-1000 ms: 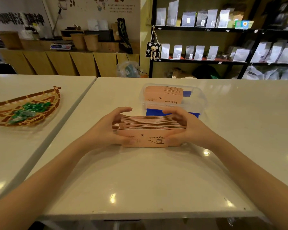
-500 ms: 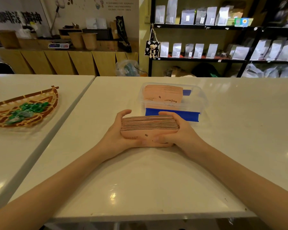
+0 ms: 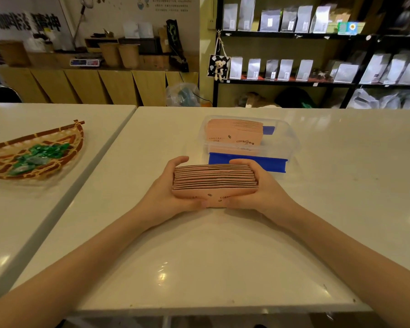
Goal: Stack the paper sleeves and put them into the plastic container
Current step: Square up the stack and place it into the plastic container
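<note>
Left hand and right hand clamp the pink paper sleeve stack from both ends, fingers curled tight on it, just near of the clear plastic container holding more sleeves

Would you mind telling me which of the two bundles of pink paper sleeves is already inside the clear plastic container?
The farther bundle of pink paper sleeves, standing in the clear plastic container. The nearer bundle is clasped between both hands above the white table.
</note>
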